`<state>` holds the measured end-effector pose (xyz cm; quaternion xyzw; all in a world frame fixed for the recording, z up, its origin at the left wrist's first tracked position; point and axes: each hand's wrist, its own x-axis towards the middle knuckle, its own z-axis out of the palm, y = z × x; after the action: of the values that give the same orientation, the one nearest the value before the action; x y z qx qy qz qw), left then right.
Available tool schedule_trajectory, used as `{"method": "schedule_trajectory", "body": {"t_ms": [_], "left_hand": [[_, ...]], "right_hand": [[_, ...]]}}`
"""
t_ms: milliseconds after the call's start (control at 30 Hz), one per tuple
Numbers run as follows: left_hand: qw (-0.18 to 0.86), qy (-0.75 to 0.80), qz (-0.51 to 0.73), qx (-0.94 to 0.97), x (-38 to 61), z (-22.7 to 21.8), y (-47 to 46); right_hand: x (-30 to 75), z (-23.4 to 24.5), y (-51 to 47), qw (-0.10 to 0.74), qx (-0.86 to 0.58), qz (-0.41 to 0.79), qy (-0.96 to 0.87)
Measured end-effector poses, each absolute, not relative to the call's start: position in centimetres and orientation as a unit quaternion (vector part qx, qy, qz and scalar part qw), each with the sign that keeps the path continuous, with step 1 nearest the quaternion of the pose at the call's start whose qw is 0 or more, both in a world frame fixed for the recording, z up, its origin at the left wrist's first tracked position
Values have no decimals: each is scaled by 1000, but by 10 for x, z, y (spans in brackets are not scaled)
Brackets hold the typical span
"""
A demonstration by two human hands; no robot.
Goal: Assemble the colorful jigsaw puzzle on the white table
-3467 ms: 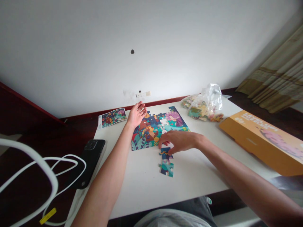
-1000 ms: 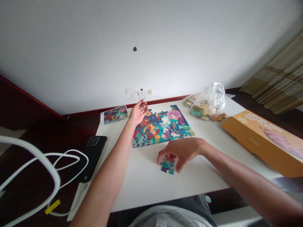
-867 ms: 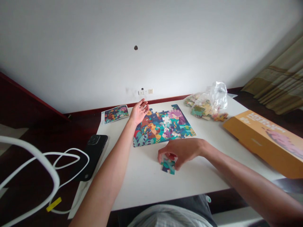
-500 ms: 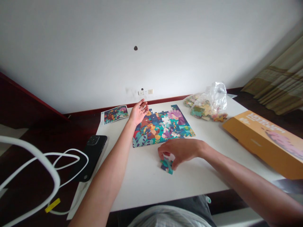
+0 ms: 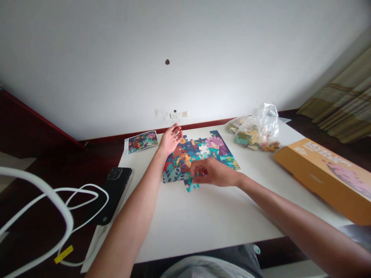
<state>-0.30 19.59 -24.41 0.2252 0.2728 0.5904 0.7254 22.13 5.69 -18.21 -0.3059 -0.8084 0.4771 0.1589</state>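
Note:
A colourful, partly assembled jigsaw puzzle [image 5: 199,158] lies flat on the white table [image 5: 208,216]. My left hand [image 5: 170,139] rests at the puzzle's far left corner with its fingers stretched out and apart. My right hand [image 5: 211,172] is at the puzzle's near edge, its fingers pinched on a teal puzzle piece [image 5: 191,184] that touches the bottom row.
A clear bag of loose pieces [image 5: 255,131] sits at the far right. An orange box [image 5: 324,173] lies along the right edge. A small picture card [image 5: 141,141] is at the far left, with a black phone [image 5: 111,193] and white cables [image 5: 58,200] beside the table.
My right hand picked the teal piece up from the bare table in front and carried it left and forward to the puzzle's near edge. My left hand stayed put.

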Motion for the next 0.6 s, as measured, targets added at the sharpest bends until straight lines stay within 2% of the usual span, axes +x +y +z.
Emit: {"method": "schedule_trajectory", "body": {"t_ms": [100,300,467,600], "left_hand": [[721,280,592,226,-2,-243,196],[719,285,591,227,-2,-241,194],[717,288,590,234,-2,-240,193],[718,287,589,236,-2,-240,193]], "right_hand": [[230,-191,73,229,-382,423,-789],[260,-197,104,231,-508,183,-809],[287,-190,119,237,-552,137,-788],[300,-185,123,196,-546,149,-801]]}}
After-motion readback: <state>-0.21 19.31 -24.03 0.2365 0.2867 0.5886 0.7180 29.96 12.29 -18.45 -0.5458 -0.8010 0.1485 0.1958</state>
